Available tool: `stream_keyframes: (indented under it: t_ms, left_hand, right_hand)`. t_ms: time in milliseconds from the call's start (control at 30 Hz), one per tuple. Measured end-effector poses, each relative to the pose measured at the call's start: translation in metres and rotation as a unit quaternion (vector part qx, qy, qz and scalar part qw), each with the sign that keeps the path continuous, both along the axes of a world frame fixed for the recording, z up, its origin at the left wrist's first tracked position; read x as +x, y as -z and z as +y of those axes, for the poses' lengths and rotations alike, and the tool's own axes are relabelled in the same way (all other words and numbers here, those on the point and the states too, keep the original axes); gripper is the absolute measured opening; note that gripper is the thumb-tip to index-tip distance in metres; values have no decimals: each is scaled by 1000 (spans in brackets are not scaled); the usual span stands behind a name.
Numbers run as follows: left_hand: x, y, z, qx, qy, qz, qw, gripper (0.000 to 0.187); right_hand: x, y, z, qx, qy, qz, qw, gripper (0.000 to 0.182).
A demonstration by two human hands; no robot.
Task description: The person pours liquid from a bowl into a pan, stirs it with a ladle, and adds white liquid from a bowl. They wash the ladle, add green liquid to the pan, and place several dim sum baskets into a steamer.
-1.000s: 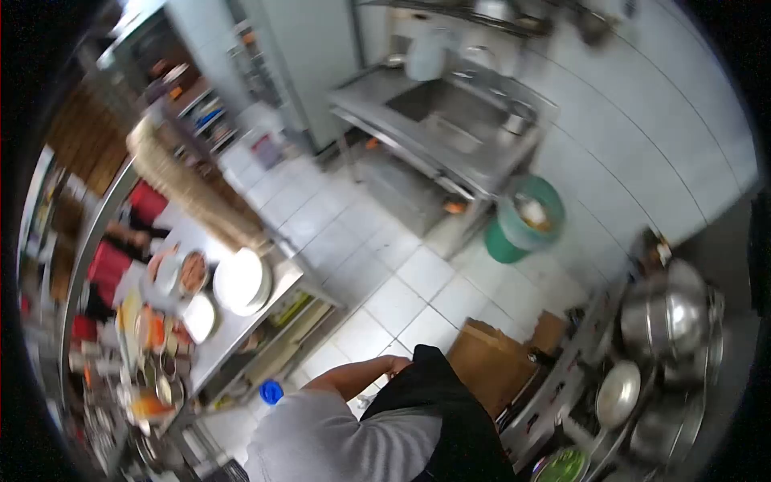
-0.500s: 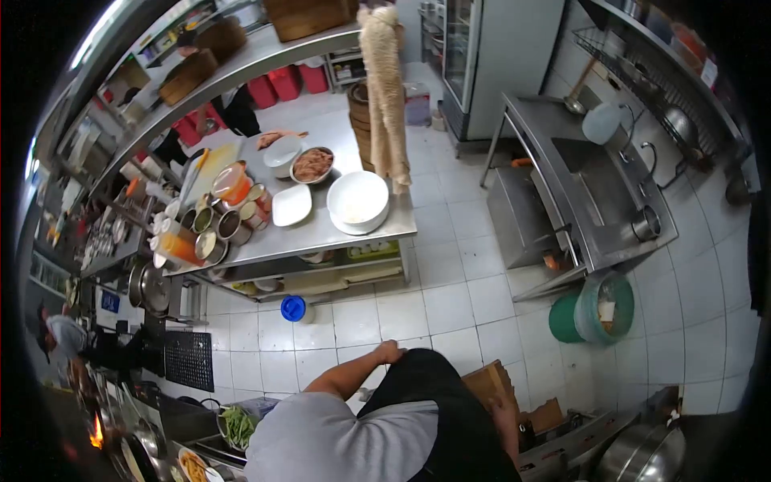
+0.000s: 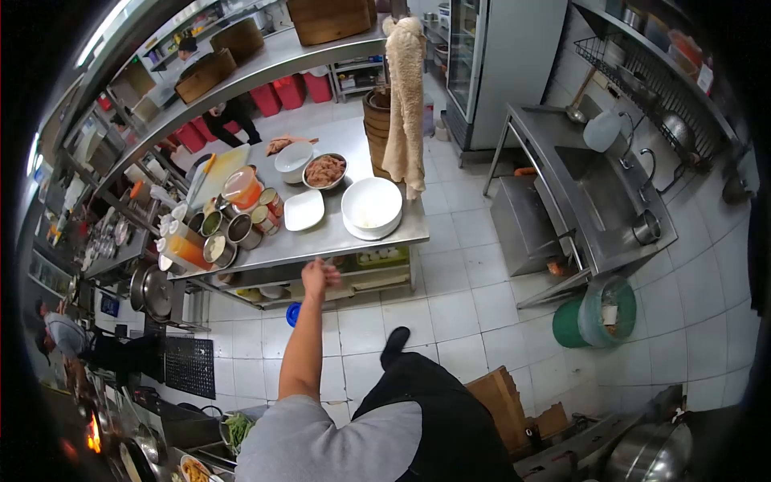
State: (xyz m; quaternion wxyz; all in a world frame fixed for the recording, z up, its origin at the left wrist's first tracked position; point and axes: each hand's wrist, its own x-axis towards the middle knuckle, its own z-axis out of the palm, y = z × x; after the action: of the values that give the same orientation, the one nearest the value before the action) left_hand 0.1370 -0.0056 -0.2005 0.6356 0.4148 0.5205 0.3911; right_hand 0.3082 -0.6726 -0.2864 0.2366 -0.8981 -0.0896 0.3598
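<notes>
Left grip (image 3: 320,278) too blurred to judge whether clenched, near steel table (image 3: 320,243), cans (image 3: 264,219) with illegible labels

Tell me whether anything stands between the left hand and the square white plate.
Only the front edge of the metal counter lies between the left hand and the square white plate; no visible object stands in that gap. Whether the hand is above the edge's height, I can't tell.
</notes>
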Motion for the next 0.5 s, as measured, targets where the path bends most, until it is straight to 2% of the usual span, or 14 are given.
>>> stream_keyframes:
  t_ms: [133, 200, 233, 267, 333, 367, 500]
  left_hand:
    - [17, 16, 81, -97, -14, -55, 994, 58]
    - [17, 31, 117, -118, -59, -99, 986, 67]
    - [17, 28, 127, -142, -62, -112, 982, 65]
    - [19, 20, 132, -142, -69, -110, 981, 64]
    - [17, 23, 148, -138, -68, -105, 982, 60]
    - [18, 11, 145, -123, -79, -96, 985, 50]
    - [11, 4, 143, -90, -72, -68, 991, 41]
  right_hand:
    - [30, -68, 82, -83, -35, -57, 994, 46]
    - [53, -103, 160, -10, 24, 20, 999, 48]
    - [61, -74, 189, 228, 101, 61, 966, 48]
    - [76, -75, 231, 291, 162, 205, 920, 48]
    - [91, -95, 321, 376, 103, 306, 869, 54]
    - [89, -114, 368, 406, 79, 341, 844, 57]
    - [88, -123, 507, 435, 6, 384, 814, 69]
